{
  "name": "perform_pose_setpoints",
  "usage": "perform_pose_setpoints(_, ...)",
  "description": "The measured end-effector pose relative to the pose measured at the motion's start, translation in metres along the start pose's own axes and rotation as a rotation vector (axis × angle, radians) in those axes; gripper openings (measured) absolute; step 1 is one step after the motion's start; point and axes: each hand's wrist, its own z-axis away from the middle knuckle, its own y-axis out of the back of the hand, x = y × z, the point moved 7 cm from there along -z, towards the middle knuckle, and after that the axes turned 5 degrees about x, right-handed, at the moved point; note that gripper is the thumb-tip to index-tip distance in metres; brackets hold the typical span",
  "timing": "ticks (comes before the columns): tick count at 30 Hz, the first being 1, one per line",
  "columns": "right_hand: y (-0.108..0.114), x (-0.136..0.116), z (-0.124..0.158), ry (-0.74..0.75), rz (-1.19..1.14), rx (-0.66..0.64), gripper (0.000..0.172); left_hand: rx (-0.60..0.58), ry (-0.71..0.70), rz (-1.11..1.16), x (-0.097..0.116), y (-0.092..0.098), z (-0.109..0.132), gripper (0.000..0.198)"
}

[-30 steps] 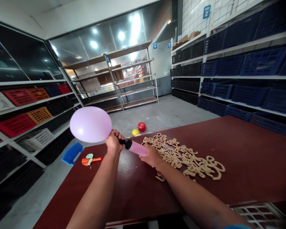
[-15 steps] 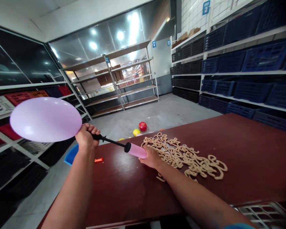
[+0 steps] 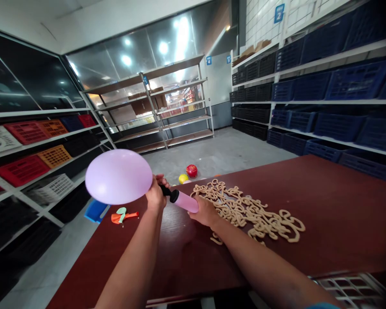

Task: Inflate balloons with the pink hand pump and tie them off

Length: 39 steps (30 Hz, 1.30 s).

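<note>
A swollen light purple balloon [image 3: 119,177] extends to the left from my left hand [image 3: 156,193], whose fingers are closed round the black end of a hand pump and the balloon's neck. My right hand [image 3: 203,211] is wrapped round the pump's pink barrel [image 3: 185,201]. The black rod between the two hands is barely visible, with the black end close to the barrel's cap. Just beyond and beside my right hand, a tangle of long beige twisted strands [image 3: 244,210] lies on the dark red table [image 3: 341,206].
Uninflated orange [image 3: 117,218] and pale green [image 3: 121,210] balloons lie at the table's left edge, near a blue container [image 3: 96,210]. Red [image 3: 191,171] and yellow [image 3: 183,178] balls are on the floor beyond. Shelves with crates stand left and right; a white grid basket [image 3: 350,287] is lower right.
My left hand and the balloon have moved right, toward my right hand, and the pump's rod has slid into the barrel. The orange and green balloons at the left are now uncovered.
</note>
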Motion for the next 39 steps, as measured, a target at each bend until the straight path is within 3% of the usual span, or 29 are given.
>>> perform_pose_setpoints(5, 0.003, -0.010, 0.001, 0.046, -0.026, 0.001, 0.037, 0.010, 0.059, 0.028, 0.019, 0.002, -0.001, 0.046)
perform_pose_setpoints(12, 0.012, -0.014, 0.000, 0.067, -0.048, -0.013, 0.034, 0.026, -0.076, 0.036, 0.091, 0.005, -0.025, 0.042)
perform_pose_setpoints(15, 0.009, -0.009, -0.001, 0.053, -0.038, -0.004, 0.032, 0.027, -0.116, 0.038, 0.109, 0.007, -0.036, 0.042)
perform_pose_setpoints(19, 0.001, 0.000, -0.001, 0.028, -0.032, 0.016, 0.034, 0.006, -0.101, 0.034, 0.097, 0.001, -0.034, 0.044)
perform_pose_setpoints(27, -0.003, 0.006, 0.000, 0.025, -0.060, 0.015, 0.037, -0.021, 0.060, 0.049, 0.012, -0.018, -0.009, 0.050)
perform_pose_setpoints(30, -0.004, 0.007, -0.001, 0.006, -0.072, -0.003, 0.036, 0.008, 0.091, 0.055, -0.005, -0.018, -0.004, 0.052)
perform_pose_setpoints(34, 0.001, 0.002, -0.002, 0.015, -0.052, 0.019, 0.036, 0.041, 0.095, 0.065, 0.001, -0.012, -0.005, 0.050)
perform_pose_setpoints(39, 0.006, -0.007, -0.001, 0.047, -0.004, 0.007, 0.033, 0.069, 0.022, 0.048, 0.048, 0.004, -0.021, 0.041)
